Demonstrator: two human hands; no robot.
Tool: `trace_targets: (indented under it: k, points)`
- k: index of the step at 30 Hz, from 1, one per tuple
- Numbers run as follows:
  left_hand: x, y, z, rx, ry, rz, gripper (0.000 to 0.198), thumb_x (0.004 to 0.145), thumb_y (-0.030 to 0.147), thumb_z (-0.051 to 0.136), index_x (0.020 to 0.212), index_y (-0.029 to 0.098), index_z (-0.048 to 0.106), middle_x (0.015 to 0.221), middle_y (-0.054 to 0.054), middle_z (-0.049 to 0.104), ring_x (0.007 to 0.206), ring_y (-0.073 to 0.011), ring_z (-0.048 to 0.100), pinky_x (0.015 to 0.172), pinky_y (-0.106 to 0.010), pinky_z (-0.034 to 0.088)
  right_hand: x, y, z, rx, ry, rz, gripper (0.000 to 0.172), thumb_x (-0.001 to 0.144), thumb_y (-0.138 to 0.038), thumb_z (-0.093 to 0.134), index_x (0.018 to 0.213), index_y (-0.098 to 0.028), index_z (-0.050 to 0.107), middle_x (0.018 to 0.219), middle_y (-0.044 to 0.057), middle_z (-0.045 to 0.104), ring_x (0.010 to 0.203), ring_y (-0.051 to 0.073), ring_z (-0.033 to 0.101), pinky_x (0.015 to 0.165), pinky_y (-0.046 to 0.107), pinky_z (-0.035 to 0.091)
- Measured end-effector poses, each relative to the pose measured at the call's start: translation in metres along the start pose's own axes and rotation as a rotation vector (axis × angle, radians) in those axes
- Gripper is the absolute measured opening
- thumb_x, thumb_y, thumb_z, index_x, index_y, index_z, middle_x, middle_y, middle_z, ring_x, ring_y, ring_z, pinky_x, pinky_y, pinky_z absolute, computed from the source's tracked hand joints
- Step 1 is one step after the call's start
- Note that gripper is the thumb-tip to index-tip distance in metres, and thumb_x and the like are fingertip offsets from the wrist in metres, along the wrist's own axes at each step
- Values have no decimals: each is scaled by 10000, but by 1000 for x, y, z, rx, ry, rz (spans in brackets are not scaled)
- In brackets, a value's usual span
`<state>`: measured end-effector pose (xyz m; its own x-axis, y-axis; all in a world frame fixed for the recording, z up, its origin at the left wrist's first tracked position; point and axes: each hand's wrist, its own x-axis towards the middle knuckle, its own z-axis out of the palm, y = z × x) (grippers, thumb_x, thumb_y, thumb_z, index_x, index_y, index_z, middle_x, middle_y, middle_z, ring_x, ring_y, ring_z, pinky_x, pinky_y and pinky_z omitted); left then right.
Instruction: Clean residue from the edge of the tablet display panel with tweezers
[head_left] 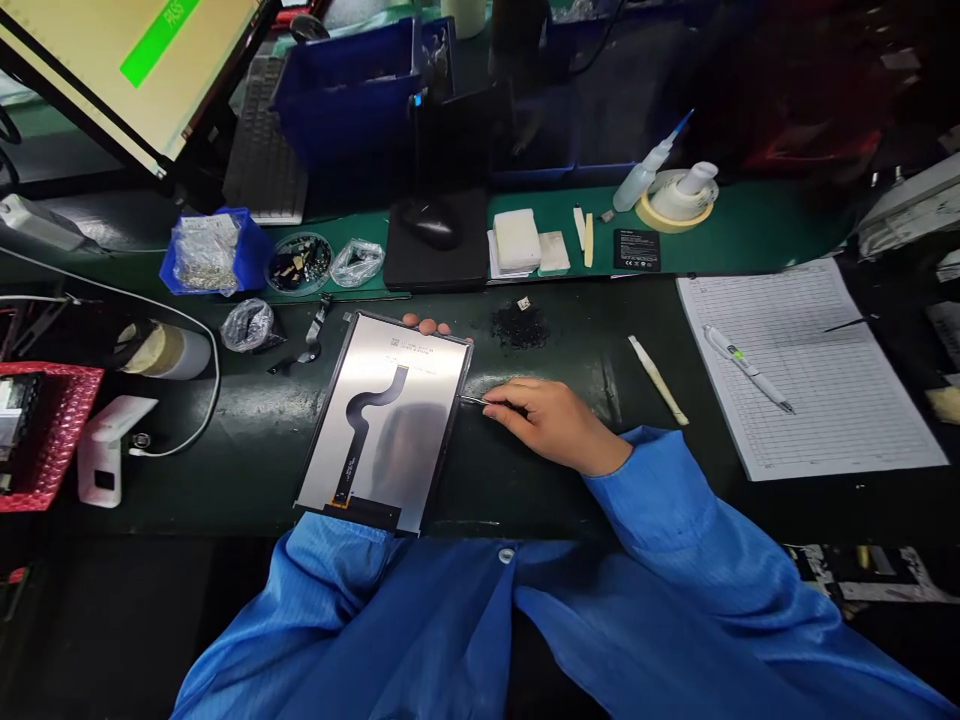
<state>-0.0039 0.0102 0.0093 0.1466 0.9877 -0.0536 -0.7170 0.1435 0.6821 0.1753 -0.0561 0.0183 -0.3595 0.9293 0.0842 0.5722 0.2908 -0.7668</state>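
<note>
A display panel (420, 400) with a shiny silver back and a curved black flex cable (358, 425) lies tilted over the dark bench. From beneath, my left hand (427, 326) supports it; only several fingertips show past the top edge, and the rest is hidden. My right hand (559, 420) is closed in a pinch on a thin metal tool (472, 400), probably tweezers, whose tip meets the panel's right edge. Just above that hand sits a pile of black scraps (519, 325) with a small pale piece (523, 303) on it.
Paper forms (810, 380) with a pen (750, 370) lie at right, near a pale stick (658, 380). A mouse (429, 222), white pads (517, 240), a dropper bottle (643, 175) and a tape roll (675, 205) line the back. A white cable (214, 375) curves at left.
</note>
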Motion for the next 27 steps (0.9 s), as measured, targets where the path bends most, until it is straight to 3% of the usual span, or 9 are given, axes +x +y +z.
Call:
trace_targets:
  k: [3,6,11,15,18,21,27]
  points:
    - [1,-5,-9,-185,-1,24,644,695,764,579,1091,269,465,998,-54,515,1028,-200,495,971,-404,426,0,0,0,23,-12,48,176,977,-294,598,1025,-239,758,951,29,777,854,193,719,775,333,552]
    - [2,-5,-10,-196,6,26,640,688,751,588,1064,252,447,949,-55,497,979,-197,486,948,-402,425,0,-1,0,42,-30,108,158,916,-297,691,1050,-241,751,848,8,758,727,171,693,680,306,536]
    - [-1,-3,-8,-248,-10,-12,571,742,709,593,1088,271,476,1007,-39,515,981,-167,516,952,-379,469,0,-3,-2,-23,1,17,202,992,-277,566,1004,-235,763,1019,43,776,947,210,716,853,350,551]
    - [1,-6,-10,-227,-7,12,687,633,776,622,1064,261,479,983,-44,499,945,-177,508,940,-397,468,-1,-2,-1,34,-36,105,167,960,-324,630,1046,-245,749,913,18,770,814,185,712,726,315,553]
    - [2,-7,-13,-296,-14,-7,601,688,710,651,1048,253,497,980,-37,507,932,-163,521,926,-382,468,-1,-1,0,6,-21,93,154,928,-311,675,1050,-250,747,927,16,768,824,188,710,744,321,553]
    - [2,-7,-14,-375,-8,-34,530,717,630,691,1049,248,535,994,-44,548,958,-179,544,921,-391,489,0,0,0,-18,-3,14,184,985,-277,578,1003,-240,758,1009,34,773,930,201,713,831,339,548]
    - [2,-5,-12,-393,-22,-42,495,682,588,738,991,242,566,935,-27,577,914,-167,578,855,-369,554,0,0,0,42,-10,82,131,915,-293,694,1014,-225,747,852,11,757,737,168,692,691,300,532]
